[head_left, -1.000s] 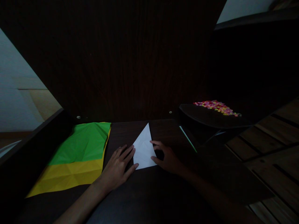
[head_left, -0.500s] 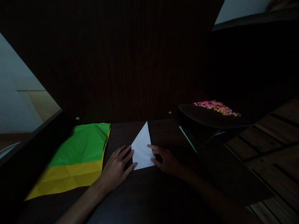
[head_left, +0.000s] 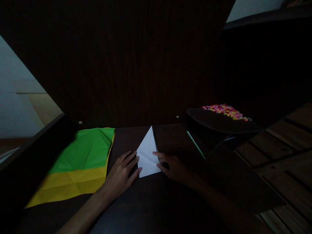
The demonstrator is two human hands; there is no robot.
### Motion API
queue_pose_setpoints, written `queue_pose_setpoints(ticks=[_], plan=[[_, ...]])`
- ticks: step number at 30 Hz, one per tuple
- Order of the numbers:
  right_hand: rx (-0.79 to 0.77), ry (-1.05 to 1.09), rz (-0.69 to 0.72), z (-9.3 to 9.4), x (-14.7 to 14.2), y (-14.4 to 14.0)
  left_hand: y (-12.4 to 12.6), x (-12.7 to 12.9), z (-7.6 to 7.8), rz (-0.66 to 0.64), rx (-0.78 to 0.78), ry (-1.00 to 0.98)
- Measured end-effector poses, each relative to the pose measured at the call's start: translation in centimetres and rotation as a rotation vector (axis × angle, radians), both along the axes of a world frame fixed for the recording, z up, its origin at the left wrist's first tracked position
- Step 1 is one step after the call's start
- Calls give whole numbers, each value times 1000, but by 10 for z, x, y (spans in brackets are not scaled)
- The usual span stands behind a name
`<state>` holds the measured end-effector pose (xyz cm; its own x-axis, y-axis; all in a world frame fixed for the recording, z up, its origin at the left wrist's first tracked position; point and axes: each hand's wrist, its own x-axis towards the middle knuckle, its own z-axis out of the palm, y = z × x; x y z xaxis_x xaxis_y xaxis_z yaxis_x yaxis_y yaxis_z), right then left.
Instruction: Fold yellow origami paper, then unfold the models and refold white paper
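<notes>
A white paper point(head_left: 147, 154) folded into a narrow triangle lies flat on the dark wooden table point(head_left: 151, 204), its tip pointing away from me. My left hand point(head_left: 121, 175) rests palm down at its left edge, with the fingertips touching the paper. My right hand point(head_left: 173, 167) presses the right edge with index finger and thumb. Neither hand lifts the paper.
A creased green sheet point(head_left: 85, 151) lies over a yellow sheet point(head_left: 70, 185) at the left. A dark raised tray point(head_left: 219, 122) at the right carries several small coloured bits point(head_left: 225, 111). A green-edged strip point(head_left: 196, 145) lies beside it. A dark panel rises behind the table.
The white triangle has shifted slightly left and its tip has swung with it. Both hands moved a little left along with the paper and kept their contact at its edges.
</notes>
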<state>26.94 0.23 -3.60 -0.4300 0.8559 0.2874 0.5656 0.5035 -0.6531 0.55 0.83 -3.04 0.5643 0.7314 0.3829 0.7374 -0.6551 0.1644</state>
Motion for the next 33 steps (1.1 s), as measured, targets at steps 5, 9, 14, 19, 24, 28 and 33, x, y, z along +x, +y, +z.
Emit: queue_pose_setpoints(ticks=[5,9,14,19,24,28,33], plan=[[25,-2,-7,-3,1,0,0,0,-2,-2,-9,12],[-9,9,5,-2,1,0,0,0,-2,6,-2,14],[-32,7,31,-1,1,2,-1,1,2,11,-2,9],[-16,-48,34,-1,1,1,-3,0,5,2,-18,5],[-18,-48,96,4,1,-1,-3,0,6,-15,-25,-37],[-92,-35,128,9,1,-2,-3,0,8,-9,-36,-58],[-142,-20,144,9,0,-2,-3,0,7,-15,-32,-60]])
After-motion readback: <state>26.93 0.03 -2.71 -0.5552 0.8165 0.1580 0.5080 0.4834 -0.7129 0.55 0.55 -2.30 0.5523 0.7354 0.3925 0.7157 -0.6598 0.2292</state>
